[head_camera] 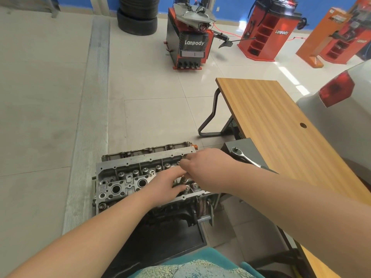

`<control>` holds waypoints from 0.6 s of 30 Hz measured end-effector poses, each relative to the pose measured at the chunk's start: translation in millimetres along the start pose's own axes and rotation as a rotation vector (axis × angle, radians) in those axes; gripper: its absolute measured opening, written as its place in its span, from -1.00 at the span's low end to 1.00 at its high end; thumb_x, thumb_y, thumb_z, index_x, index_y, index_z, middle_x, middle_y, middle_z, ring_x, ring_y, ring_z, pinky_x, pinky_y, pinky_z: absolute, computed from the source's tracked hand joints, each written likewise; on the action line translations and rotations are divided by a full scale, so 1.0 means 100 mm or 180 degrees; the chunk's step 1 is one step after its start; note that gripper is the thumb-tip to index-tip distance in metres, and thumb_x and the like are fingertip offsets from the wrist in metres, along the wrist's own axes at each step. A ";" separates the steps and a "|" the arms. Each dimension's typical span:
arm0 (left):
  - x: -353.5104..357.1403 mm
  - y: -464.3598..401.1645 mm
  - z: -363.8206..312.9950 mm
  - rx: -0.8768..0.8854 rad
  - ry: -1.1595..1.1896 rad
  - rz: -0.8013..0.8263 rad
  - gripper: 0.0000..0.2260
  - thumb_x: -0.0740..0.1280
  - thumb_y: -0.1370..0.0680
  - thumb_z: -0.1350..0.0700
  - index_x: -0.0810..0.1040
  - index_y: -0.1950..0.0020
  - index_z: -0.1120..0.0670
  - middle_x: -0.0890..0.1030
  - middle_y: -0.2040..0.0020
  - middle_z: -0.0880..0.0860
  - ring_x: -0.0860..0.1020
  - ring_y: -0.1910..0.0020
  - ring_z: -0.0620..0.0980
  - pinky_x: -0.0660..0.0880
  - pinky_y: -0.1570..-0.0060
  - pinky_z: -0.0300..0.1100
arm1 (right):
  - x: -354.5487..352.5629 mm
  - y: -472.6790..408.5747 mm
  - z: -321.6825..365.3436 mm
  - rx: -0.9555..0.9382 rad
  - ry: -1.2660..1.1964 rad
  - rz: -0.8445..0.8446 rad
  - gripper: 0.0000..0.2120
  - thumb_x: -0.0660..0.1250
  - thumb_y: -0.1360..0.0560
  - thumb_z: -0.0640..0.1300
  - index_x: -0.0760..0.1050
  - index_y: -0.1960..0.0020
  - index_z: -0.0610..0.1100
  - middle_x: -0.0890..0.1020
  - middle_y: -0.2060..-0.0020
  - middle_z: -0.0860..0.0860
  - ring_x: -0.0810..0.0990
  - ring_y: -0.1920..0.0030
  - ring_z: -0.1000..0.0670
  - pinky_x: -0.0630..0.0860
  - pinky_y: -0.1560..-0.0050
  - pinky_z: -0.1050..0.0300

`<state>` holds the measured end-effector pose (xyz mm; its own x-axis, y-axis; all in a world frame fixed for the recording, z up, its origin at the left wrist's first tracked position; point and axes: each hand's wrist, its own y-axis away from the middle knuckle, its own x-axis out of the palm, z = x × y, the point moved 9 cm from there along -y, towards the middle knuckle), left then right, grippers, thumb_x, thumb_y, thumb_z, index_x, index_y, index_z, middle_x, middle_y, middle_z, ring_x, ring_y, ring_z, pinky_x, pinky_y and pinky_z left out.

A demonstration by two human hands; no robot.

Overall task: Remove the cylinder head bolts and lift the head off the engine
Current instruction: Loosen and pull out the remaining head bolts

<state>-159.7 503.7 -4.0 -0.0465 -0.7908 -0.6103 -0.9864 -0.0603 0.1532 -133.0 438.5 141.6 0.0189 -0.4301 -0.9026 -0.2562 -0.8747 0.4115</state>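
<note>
The grey cylinder head [124, 177] sits on top of the dark engine block [172, 215] on a black stand. Valve springs and round bores show along its top. Both hands are over its right end. My right hand [202, 163] pinches the top of a long head bolt [183, 179] that stands upright out of the head. My left hand [168, 182] lies on the head beside the bolt, fingers extended toward its shank. Whether the left fingers grip the bolt is hidden.
A ratchet wrench [244, 157] lies on a black box beside the engine. A wooden table [281, 129] stands to the right, with a white car's rear [341, 101] behind it. A tyre changer [188, 39], stacked tyres [138, 15] and red machines stand far back.
</note>
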 end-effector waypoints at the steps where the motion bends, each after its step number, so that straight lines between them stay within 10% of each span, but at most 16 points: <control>1: 0.02 0.00 0.02 -0.0046 -0.0003 0.0057 -0.75 0.43 -0.65 0.07 0.60 -0.26 -0.24 0.56 -0.11 -0.47 0.52 -0.20 -0.41 0.41 -0.18 -0.48 | -0.01 0.03 0.06 -0.0349 -0.0072 0.0038 -0.74 0.33 -0.56 -0.25 0.53 -0.21 -0.03 0.56 0.03 0.09 0.54 0.02 -0.04 0.59 -0.02 -0.06; 4: -0.01 -0.01 0.05 -0.0249 -0.0236 0.0011 -0.87 0.38 -0.67 0.02 0.67 -0.20 -0.12 0.68 -0.08 -0.16 0.64 -0.15 -0.05 0.53 -0.07 -0.20 | -0.13 0.10 0.17 -0.0559 -0.0507 -0.0082 -0.69 0.35 -0.59 -0.08 0.57 -0.32 0.10 0.55 -0.36 0.17 0.50 -0.28 -0.01 0.53 -0.17 -0.04; 7: -0.06 -0.03 0.02 -0.0263 -0.0077 -0.0200 -0.78 0.47 -0.59 -0.02 0.67 -0.24 -0.16 0.70 -0.13 -0.20 0.62 -0.14 -0.15 0.48 -0.08 -0.30 | -0.13 0.04 -0.04 0.0442 -0.0320 -0.0177 -0.69 0.20 -0.66 0.26 0.53 -0.02 0.05 0.63 0.02 0.03 0.63 0.08 -0.06 0.62 0.13 -0.01; 9: -0.09 -0.03 0.06 -0.0318 -0.0003 -0.0392 -0.72 0.55 -0.54 -0.05 0.66 -0.23 -0.17 0.68 -0.11 -0.25 0.59 -0.12 -0.21 0.44 -0.08 -0.37 | -0.11 0.00 -0.10 0.0633 0.0036 -0.0141 -0.62 0.19 -0.71 0.12 0.34 0.25 0.03 0.52 0.29 0.00 0.52 0.33 -0.05 0.60 0.25 0.03; 13: -0.01 -0.02 0.04 -0.0210 0.0178 -0.0173 -0.71 0.53 -0.58 -0.01 0.63 -0.28 -0.22 0.62 -0.11 -0.36 0.56 -0.20 -0.24 0.49 -0.24 -0.22 | -0.07 0.03 -0.05 0.0185 -0.0059 0.0037 -0.97 0.29 -0.66 -0.11 0.45 -0.07 -0.01 0.57 0.13 0.07 0.54 0.14 -0.04 0.52 0.08 0.04; 18: -0.01 -0.05 0.04 -0.0274 0.0070 -0.0142 -0.70 0.44 -0.63 0.01 0.53 0.19 -0.37 0.61 0.21 -0.33 0.59 0.16 -0.25 0.44 0.13 -0.23 | -0.21 0.13 0.04 -0.0330 -0.0839 -0.0289 -0.66 0.41 -0.57 -0.04 0.56 -0.34 0.09 0.57 -0.36 0.14 0.54 -0.25 -0.01 0.50 -0.17 0.02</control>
<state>-155.6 506.7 -7.0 0.0015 -0.7992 -0.6011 -0.9701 -0.1471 0.1932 -140.5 437.4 165.1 -0.2178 -0.2880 -0.9325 -0.1648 -0.9309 0.3260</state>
